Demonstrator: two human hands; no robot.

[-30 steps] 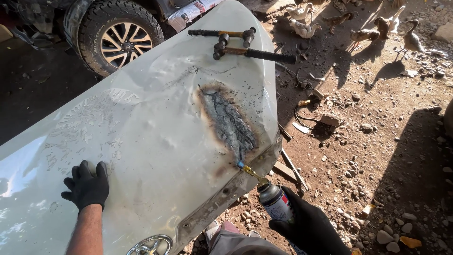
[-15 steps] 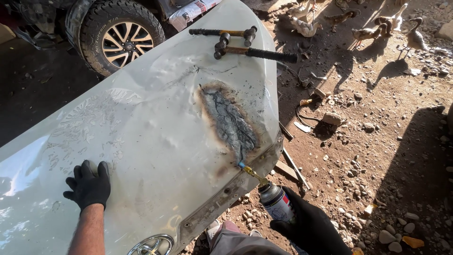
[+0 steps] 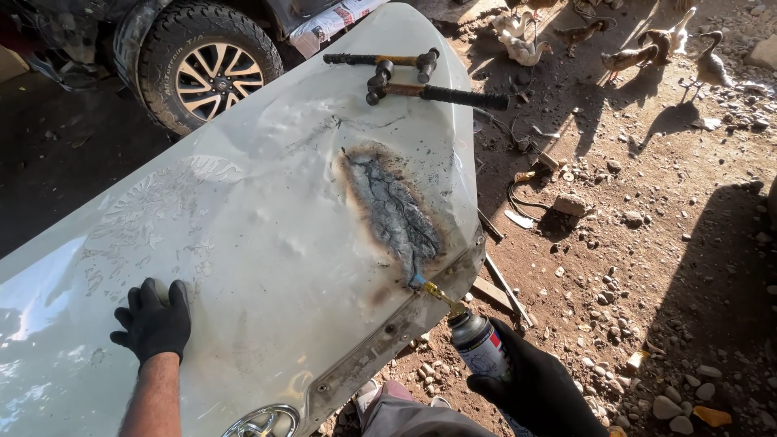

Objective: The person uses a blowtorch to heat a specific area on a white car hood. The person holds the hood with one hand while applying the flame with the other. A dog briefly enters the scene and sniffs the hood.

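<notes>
1. Right hand (image 3: 538,388), gloved, fingers wrapped tight round the torch canister (image 3: 479,344); its brass nozzle (image 3: 433,291) points toward 10 o'clock at the scorched patch (image 3: 392,210).
2. Left hand (image 3: 154,320) lies flat, fingers spread, on the white car panel (image 3: 243,235) at 8 o'clock.
3. Flame seems to touch the patch's lower tip; judged best kept moving, the panel held firmly.
4. Two hammers (image 3: 405,77) rest at 12 o'clock.

Glossy painted metal panel (image 3: 267,243), scorched matt patch (image 3: 392,212); black cloth-gloved hands

A pale car hood (image 3: 267,243) carries two hammers (image 3: 413,77) near its far edge.
</notes>
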